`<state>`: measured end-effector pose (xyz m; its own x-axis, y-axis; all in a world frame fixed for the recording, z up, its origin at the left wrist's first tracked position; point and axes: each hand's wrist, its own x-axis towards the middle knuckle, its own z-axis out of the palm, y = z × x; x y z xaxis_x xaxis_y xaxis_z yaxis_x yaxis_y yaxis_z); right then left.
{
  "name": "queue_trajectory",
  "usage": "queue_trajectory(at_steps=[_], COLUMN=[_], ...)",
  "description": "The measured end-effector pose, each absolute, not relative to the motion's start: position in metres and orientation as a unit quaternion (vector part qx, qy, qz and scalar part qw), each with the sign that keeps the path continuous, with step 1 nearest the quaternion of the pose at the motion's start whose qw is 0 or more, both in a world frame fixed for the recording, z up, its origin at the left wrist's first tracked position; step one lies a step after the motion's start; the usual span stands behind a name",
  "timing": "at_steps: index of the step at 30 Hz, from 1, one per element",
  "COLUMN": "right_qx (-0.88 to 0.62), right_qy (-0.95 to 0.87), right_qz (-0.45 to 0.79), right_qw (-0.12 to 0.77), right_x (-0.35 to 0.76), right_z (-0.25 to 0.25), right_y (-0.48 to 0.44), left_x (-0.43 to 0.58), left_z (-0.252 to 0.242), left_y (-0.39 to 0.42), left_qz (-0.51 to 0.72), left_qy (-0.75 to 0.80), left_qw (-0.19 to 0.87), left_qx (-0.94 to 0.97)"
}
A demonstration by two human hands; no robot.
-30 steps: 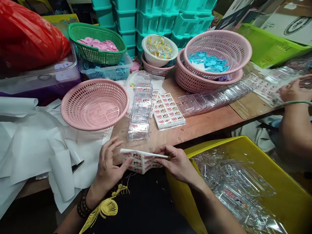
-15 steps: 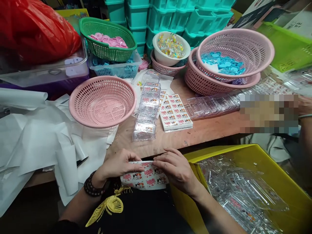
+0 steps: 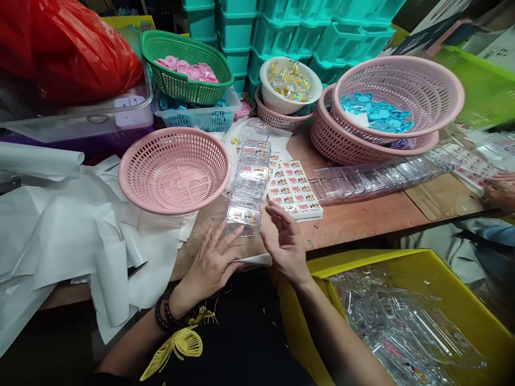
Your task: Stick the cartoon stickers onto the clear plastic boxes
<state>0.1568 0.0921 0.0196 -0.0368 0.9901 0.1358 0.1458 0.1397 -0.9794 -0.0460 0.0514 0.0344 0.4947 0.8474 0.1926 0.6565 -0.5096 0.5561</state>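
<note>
My left hand (image 3: 213,258) is open, its spread fingers at the front end of a row of clear plastic cases (image 3: 244,214) with cartoon stickers on them. Whether the fingertips press on the nearest case, I cannot tell. My right hand (image 3: 286,244) is raised to the right of that row, open, its fingers apart and the palm turned inward. Between both hands, at the table's edge, a white sheet (image 3: 255,260) shows as a thin strip near my left thumb. Just beyond my right hand lies a stack of printed sticker sheets (image 3: 295,190).
A pink basket (image 3: 175,206) stands left of the cases, beside crumpled white backing paper (image 3: 60,225). Further right runs another row of clear cases (image 3: 374,177). A yellow bin (image 3: 450,279) of plastic cases sits below the table edge. At far right is another person's hand (image 3: 501,191).
Both hands have moved from the lap up to the table edge and opened. The printed sticker sheet they gripped is no longer visible face-on; a white strip shows between them.
</note>
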Motion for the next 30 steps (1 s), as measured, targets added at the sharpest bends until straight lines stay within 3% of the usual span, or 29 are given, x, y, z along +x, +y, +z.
queue_trajectory(at_steps=[6,12,21,27,30], right_qx=[-0.403,-0.358,-0.340,-0.449,-0.523], right_qy=[-0.782,-0.846,-0.825,-0.671,-0.617], right_qz=[0.318,0.290,0.337,0.399,0.422], right_qw=[0.354,0.268,0.300,0.435,0.410], right_x=[0.172,0.185,0.188,0.190,0.183], right_z=[0.021,0.033,0.030,0.050,0.058], right_y=[0.116,0.133,0.144,0.129,0.116], left_x=[-0.043,-0.047,-0.048,-0.048,-0.048], left_z=[0.017,0.011,0.012,0.019,0.016], left_y=[0.055,0.063,0.064,0.053,0.051], left_qz=[0.280,0.334,0.347,0.333,0.355], left_qy=[0.441,0.413,0.399,0.408,0.410], left_qw=[0.210,0.210,0.231,0.274,0.275], left_qx=[0.827,0.821,0.817,0.805,0.794])
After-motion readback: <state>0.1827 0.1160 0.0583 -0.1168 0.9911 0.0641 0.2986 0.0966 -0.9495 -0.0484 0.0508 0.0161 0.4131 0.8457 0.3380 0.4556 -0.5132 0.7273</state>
